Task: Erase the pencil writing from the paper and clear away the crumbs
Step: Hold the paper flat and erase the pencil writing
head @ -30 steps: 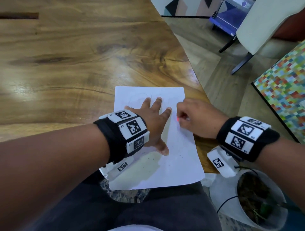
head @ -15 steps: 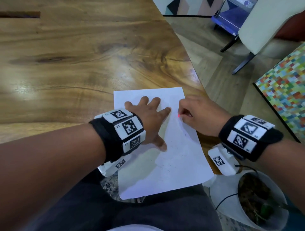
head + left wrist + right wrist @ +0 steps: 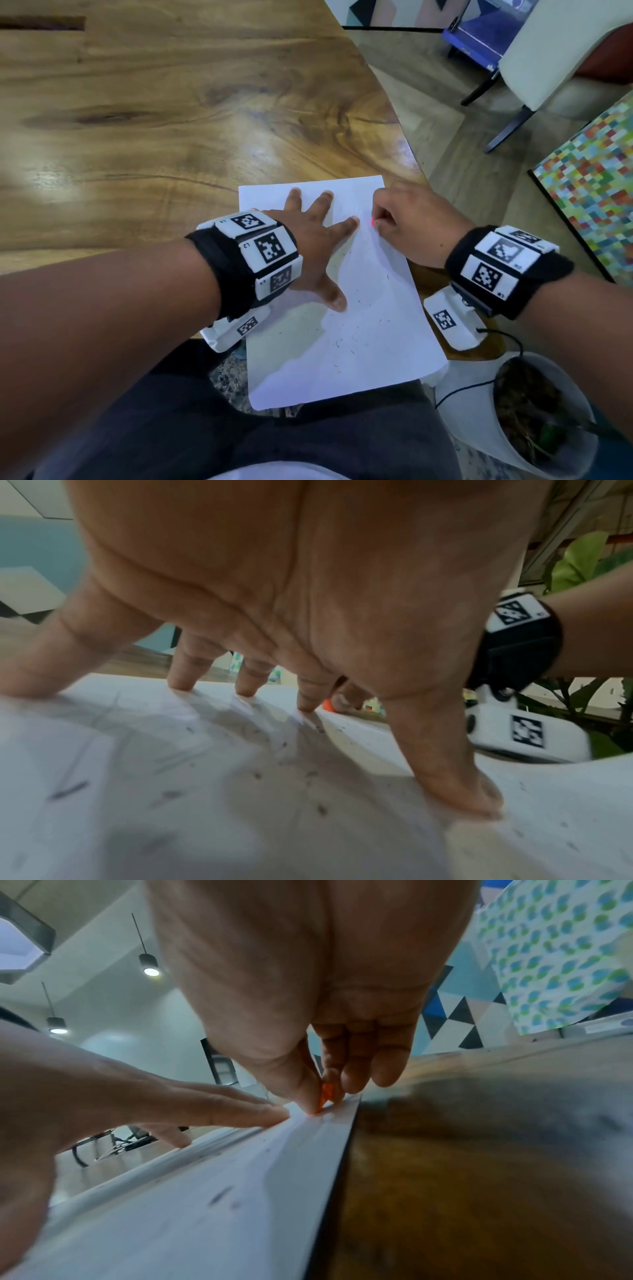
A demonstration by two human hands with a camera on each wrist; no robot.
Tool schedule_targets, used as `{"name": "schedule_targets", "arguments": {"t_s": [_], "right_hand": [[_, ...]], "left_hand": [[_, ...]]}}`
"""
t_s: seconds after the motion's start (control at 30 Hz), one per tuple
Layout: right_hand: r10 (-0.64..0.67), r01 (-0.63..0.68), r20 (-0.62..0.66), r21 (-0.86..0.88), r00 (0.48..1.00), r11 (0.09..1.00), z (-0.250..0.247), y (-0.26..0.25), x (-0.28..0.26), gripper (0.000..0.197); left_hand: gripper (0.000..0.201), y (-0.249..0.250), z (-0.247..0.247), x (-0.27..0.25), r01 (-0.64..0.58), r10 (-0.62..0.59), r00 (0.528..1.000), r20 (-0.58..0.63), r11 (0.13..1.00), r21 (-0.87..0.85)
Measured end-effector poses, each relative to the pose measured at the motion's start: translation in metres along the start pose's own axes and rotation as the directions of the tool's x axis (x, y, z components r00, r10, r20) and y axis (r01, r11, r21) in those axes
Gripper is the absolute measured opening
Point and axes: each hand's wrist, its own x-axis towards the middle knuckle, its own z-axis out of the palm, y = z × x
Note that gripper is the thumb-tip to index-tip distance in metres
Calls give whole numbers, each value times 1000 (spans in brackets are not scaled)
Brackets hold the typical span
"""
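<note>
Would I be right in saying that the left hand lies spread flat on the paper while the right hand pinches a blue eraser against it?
Not quite: the eraser is orange, not blue, as the right wrist view shows. The rest holds: the left hand lies spread on the paper, and the right hand pinches the eraser against it.

No legible words, brands or numbers found. The wristbands (image 3: 270, 253) and wrist camera housings (image 3: 445, 320) carry black-and-white square code markers only; small characters beside them are too small to read. Pencil marks on the paper (image 3: 359, 342) are illegible
</note>
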Motion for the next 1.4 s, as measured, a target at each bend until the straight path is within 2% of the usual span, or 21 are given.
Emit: {"name": "schedule_targets", "arguments": {"t_s": [0.17,0.23,0.4,0.5,0.67,0.73,0.8,0.97,1.07,1.23,1.3,1.4], "right_hand": [[-180,179,163,21,970,984,2,-20,-38,9],[-200,202,184,9,962,979,1,-23,-37,10],[-53,53,30,-20,998,998,-2,-5,0,8],[-26,26,11,-49,1000,998,-1,-3,5,8],[-222,222,160,17,962,975,3,-17,-32,9],[-253,256,186,10,949,967,5,-19,-37,9],[-227,230,142,-3,963,973,5,-18,-27,9],[-68,68,8,-74,998,995,4,-9,12,8],[-104,107,33,-88,994,990,2,-13,7,10],[-265,273,196,-14,944,962,6,-28,-31,10],[-245,255,180,-35,953,966,6,-30,-26,9],[-127,134,85,-86,988,987,1,-25,-1,8]], "left_hand": [[132,0,-5,1,-14,14,1000,6,999,49],[132,0,-5,1,-18,18,1000,3,998,58],[132,-2,-2,1,-13,13,1000,-4,998,68],[131,-2,-2,0,-9,9,1000,-1,998,63],[131,-1,-1,1,-9,9,1000,1,999,50],[132,-1,-2,1,-8,8,1000,1,998,62],[134,-1,-2,1,-6,6,1000,3,998,70],[142,-4,-1,0,7,-6,1000,-14,998,57],[143,-5,0,0,9,-8,1000,-19,999,43],[142,-4,0,1,6,-6,1000,-8,999,45],[142,-4,0,2,1,0,1000,-10,999,49],[142,-8,2,1,-9,10,1000,-16,999,42]]}}
